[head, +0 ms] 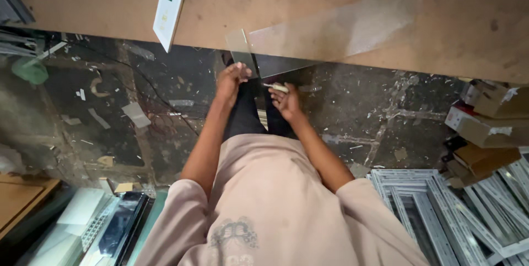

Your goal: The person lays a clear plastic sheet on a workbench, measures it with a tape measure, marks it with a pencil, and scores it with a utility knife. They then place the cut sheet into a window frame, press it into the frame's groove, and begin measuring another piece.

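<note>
A clear glass sheet (330, 29) lies on a brown board worktable (286, 1) and overhangs its near edge. My left hand (231, 78) grips the overhanging strip of glass (242, 51) at its left end. My right hand (286, 100) is just below the table edge, holding a small pale tool (275, 87) with its fingers curled around it. Both hands are close together under the glass edge.
A white profile strip (172, 4) lies on the table and juts over the edge at left. The dark floor (110, 106) is littered with scraps. White window frames (441, 211) are stacked at right, cardboard boxes (490, 117) above them, panels (93, 222) at lower left.
</note>
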Available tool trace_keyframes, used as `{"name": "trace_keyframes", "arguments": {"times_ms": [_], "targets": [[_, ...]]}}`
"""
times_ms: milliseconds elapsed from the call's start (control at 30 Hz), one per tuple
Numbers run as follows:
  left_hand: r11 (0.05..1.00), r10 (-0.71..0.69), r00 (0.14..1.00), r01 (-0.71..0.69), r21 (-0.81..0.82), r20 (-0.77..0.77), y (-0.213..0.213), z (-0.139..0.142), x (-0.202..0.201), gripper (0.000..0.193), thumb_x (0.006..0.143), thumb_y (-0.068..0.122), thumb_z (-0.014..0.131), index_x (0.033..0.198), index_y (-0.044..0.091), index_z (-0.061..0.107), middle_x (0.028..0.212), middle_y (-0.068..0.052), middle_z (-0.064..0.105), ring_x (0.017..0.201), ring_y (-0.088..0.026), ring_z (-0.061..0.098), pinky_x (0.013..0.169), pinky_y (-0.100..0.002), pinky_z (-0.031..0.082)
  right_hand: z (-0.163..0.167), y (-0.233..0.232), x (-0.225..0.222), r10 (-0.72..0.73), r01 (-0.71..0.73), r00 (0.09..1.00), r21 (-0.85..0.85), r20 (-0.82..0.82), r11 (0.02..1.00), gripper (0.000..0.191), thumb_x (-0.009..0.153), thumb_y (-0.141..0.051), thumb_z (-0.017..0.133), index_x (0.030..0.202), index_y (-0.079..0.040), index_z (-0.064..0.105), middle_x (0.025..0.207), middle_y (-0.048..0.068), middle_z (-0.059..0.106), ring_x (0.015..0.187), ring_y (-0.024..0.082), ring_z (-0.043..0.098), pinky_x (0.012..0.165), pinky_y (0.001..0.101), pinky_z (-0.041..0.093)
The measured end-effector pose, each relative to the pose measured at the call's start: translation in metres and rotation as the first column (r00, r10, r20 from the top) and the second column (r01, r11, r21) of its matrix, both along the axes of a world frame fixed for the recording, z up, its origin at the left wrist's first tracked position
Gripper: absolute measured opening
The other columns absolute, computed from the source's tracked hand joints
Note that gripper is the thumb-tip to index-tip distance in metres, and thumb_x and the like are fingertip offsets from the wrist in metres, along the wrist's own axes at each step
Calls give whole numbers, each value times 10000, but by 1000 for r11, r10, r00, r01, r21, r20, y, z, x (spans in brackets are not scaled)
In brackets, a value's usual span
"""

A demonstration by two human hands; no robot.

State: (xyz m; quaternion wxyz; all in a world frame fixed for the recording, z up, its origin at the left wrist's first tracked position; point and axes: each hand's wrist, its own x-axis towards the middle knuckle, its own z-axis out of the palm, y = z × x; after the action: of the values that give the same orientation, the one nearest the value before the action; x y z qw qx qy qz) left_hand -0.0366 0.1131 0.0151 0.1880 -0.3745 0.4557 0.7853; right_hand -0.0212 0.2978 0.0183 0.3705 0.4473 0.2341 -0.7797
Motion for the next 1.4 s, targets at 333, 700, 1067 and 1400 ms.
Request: {"name": "trace_keyframes", "arguments": {"times_ms": [333,700,1067,1400], "targets": [[635,157,814,-518,-574,-560,-15,42,-99,474,990,301,698,1299,-7,514,1167,-88,608,1039,-230,585,890,-398,504,23,65,43,258,-186,925,258,-280,948,503,1053,-449,489,1343,-63,632,1187,147,762,936,200,733,779,323,545],[958,186,969,-216,191,162,75,8,10,297,980,300,706,1089,30,649,1061,-151,698,975,-309,694,842,-468,593,44,120,92,67,108,885,343,-460,933,466,1060,-323,496,1430,-44,552,1276,201,710,1027,253,736,821,339,552],[809,497,862,-419,412,-100,49,42,-54,308,1059,160,626,1324,32,536,1261,-105,612,1243,-371,652,1023,-542,616,80,156,102,78,240,840,497,-537,834,422,1045,-270,527,1370,-11,602,1258,204,720,1035,268,724,833,352,541],[906,412,890,-378,189,-195,41,67,-147,336,1052,215,574,1316,61,435,1195,-218,653,1011,-447,734,833,-591,629,102,161,75,136,248,812,548,-567,799,415,1028,-252,525,1349,-2,604,1251,184,727,1041,248,720,845,354,535]]}}
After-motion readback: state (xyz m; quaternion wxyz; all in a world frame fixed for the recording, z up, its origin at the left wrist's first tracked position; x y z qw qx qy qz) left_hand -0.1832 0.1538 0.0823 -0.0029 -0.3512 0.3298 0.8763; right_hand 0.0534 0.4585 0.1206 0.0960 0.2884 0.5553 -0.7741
